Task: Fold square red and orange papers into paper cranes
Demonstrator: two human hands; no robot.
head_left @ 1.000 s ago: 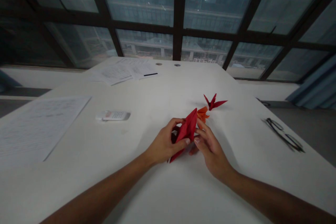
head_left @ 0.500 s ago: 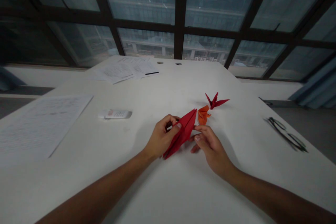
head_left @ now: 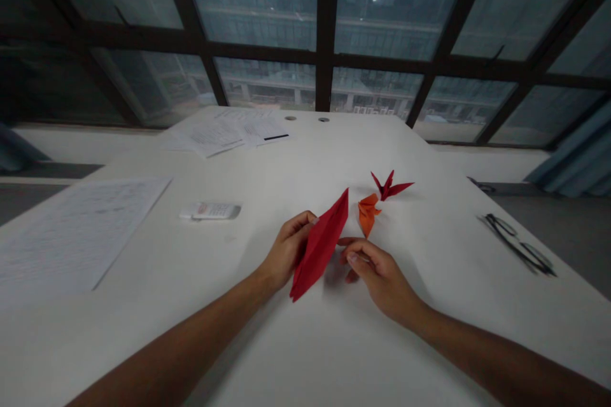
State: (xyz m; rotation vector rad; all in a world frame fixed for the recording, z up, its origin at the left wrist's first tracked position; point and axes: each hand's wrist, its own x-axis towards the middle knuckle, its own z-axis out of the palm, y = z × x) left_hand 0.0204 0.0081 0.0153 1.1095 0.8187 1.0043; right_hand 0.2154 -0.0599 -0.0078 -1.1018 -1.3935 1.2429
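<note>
Holding a folded red paper piece (head_left: 319,248): left hand (head_left: 285,251), fingers and thumb closed along its left edge. Piece is long, pointed and tilted, upper tip aimed away and to the right, lower end toward the wearer; contact of the lower end with the white table (head_left: 305,356) cannot be told. Right hand (head_left: 384,276) just right of the piece, fingers loosely curled, narrow gap between thumb and forefinger; forefinger tip is at the paper's right edge, touching or barely apart, cannot tell which. Piece thus lies between the two hands.

Writing: printed sheet (head_left: 81,229) at left carries dense lines, too blurred to read. Stack of overlapping papers (head_left: 214,133) toward the far edge, also printed, illegible; dark strip (head_left: 275,137) lies on the nearest corner. White oblong item (head_left: 210,210) left of the hands bears small red and grey marks, too small to read.

Beyond the right hand: orange origami figure (head_left: 367,213), its lower point near the fingers; just behind it, red origami crane (head_left: 390,188), wings and points raised. Black-framed glasses (head_left: 519,245) near the right table edge. Large windows (head_left: 377,13) behind, ceiling lights reflected in the panes.
</note>
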